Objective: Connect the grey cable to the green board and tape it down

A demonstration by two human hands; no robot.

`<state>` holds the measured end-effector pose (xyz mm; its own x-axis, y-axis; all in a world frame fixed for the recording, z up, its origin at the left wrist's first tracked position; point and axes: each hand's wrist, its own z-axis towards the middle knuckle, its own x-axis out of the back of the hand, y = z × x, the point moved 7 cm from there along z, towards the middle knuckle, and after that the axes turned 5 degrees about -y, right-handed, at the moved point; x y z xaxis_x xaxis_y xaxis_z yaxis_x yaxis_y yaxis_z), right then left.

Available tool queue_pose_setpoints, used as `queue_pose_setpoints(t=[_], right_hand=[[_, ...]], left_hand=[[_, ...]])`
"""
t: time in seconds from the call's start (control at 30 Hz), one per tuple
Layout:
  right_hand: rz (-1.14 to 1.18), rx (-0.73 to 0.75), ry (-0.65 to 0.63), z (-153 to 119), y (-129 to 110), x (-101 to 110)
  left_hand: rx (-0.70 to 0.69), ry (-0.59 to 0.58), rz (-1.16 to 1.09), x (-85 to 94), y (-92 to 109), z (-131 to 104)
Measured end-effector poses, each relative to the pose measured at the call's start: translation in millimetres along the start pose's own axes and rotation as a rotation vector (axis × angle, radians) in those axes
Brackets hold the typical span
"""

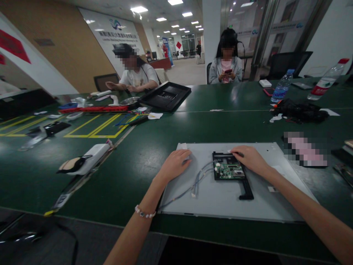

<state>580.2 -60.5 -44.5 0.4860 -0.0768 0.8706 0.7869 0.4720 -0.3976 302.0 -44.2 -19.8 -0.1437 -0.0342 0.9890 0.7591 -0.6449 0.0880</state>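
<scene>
A flat grey panel (261, 206), like the back of a display, lies on the green table in front of me. On it sits a black bracket (246, 189) carrying a green circuit board (227, 170). Grey cables (196, 180) run from the board's left side over the panel to its near left edge. My left hand (177, 163) rests on the panel's far left part, fingers stretched out, holding nothing. At the bracket's top right corner is my right hand (249, 159), its fingers pinched round a small dark thing (241, 154) whose kind I cannot make out.
A black display frame (168, 95) and a red strip (96, 109) lie across the table. Left is a white box-like object (92, 158). Two bottles (282, 86) and a black tangled heap (300, 110) are at the right. Two people (226, 66) sit opposite.
</scene>
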Motion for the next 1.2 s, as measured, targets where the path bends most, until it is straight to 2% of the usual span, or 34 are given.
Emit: queue_pose_setpoints(t=[0.13,0.27,0.5,0.63,0.73,0.93,1.2], right_hand=[[-0.009,-0.002,-0.007,1,-1,0],[-0.024,-0.001,-0.018,2,-3,-1],[-0.047,0.007,-0.032,5,-5,-2],[-0.058,0.017,-0.032,4,-8,-2],[-0.067,0.020,-0.025,3,-9,-1],[-0.061,0.012,0.001,4,-9,0],[0.014,-0.002,0.021,5,-8,2]], left_hand=[[0.007,0.013,-0.034,1.8,2,2],[-0.026,0.036,-0.088,9.2,13,8],[-0.085,-0.047,-0.134,16.1,56,25],[-0.168,-0.146,-0.175,6.0,89,37],[-0.200,-0.209,-0.228,-4.1,102,43],[-0.198,-0.298,-0.400,-17.1,97,46],[-0.215,-0.302,-0.559,-23.6,90,46]])
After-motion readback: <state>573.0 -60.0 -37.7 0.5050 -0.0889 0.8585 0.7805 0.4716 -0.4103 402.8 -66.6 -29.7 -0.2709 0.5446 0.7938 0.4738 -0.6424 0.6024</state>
